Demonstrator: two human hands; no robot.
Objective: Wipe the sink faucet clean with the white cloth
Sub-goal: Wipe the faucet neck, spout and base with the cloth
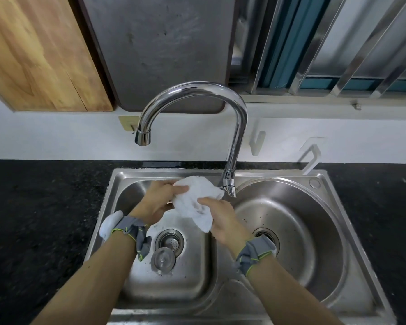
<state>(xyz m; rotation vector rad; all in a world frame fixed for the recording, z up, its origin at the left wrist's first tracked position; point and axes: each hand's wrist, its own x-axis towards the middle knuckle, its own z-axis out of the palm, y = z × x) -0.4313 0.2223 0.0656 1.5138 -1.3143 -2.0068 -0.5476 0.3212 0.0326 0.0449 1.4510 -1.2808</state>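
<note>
I held the cloth (pixel 196 202) bunched between both hands over the left basin of the sink (pixel 117 177), just left of the faucet (pixel 230 174) base. My left hand (pixel 158 202) gripped its far left edge, thumb lying across the top. My right hand (pixel 220 219) pinched its near right side, so the loose tail hung down toward the divider between the basins. Gathering it that way, I judge, gave me a firm pad to press on metal instead of a floppy sheet. The cloth looked close to the faucet's base, but whether it touched I could not tell. Grey marks on the cloth's near face suggested it had already taken up some grime.

The faucet rose from the far rim between the basins, and its tall neck arched left so the spout (pixel 143 137) hung over the far end of the left basin. That left the neck and spout high and bare, the work I judged yet to be done.

A drain plug (pixel 162 260) lay loose in the left basin, just near of its open drain (pixel 169 241). Grey bands (pixel 134 231) wrapped both my wrists. The black counter (pixel 33 207) flanked the sink.
</note>
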